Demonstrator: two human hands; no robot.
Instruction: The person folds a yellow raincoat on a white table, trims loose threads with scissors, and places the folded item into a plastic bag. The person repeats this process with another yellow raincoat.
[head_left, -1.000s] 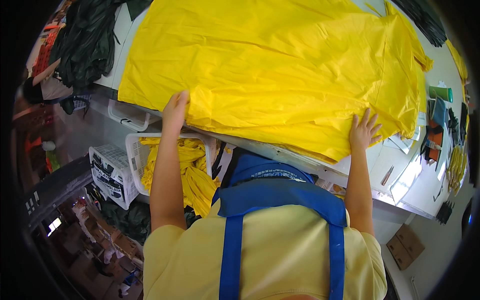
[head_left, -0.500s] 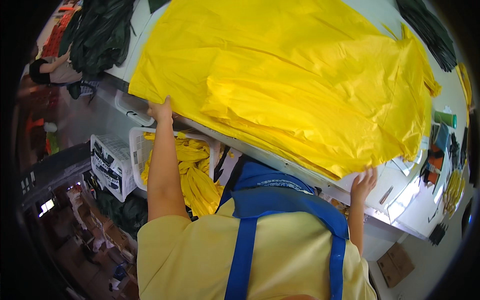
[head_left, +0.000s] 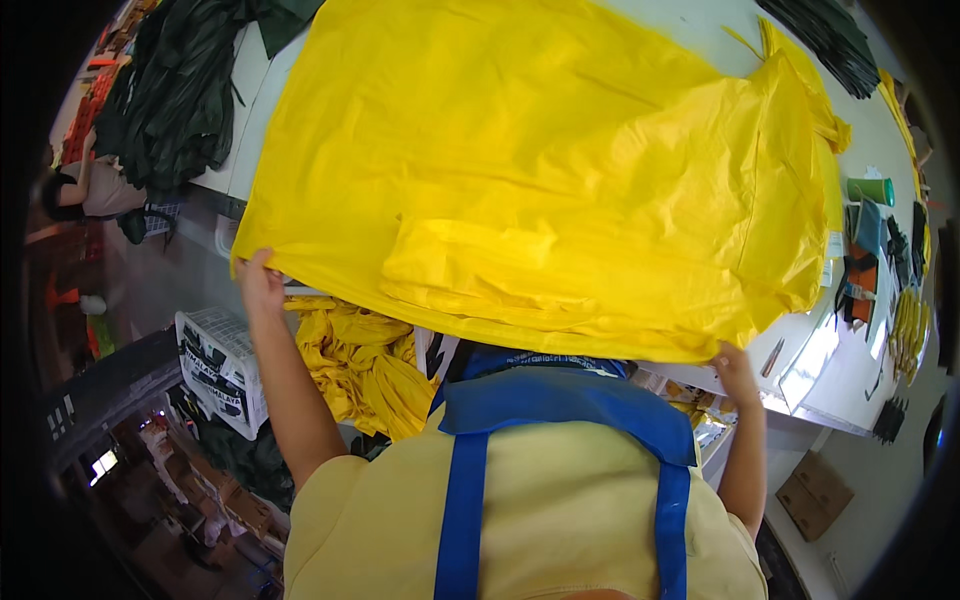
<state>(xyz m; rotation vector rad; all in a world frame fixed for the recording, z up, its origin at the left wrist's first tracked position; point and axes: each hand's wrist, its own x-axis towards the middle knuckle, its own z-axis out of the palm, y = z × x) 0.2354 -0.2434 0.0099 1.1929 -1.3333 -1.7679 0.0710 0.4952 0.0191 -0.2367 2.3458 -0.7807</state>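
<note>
A large, crinkled yellow fabric garment [head_left: 520, 150] is spread over a white worktable [head_left: 690, 30], with a gathered raised fold across its middle and loose strap-like ends at its far right. Its near edge hangs over the table's front. My left hand [head_left: 262, 284] is closed on the garment's near left corner, thumb on top. At the near right corner, my right hand [head_left: 736, 372] pinches the edge between thumb and fingers. Between my hands the near edge is drawn fairly straight.
Below the table on the left, yellow fabric [head_left: 365, 350] is heaped beside a white crate [head_left: 222, 365]. Dark green garments [head_left: 175, 90] drape the table's far left; a person [head_left: 95, 190] is beyond. At the right are a green cylinder [head_left: 870, 191], tweezers-like tool [head_left: 772, 358] and cardboard box [head_left: 815, 493].
My left hand has moved left and nearer with its corner of the garment. My right hand now grips the near right edge, which has been pulled toward me over the table's front.
</note>
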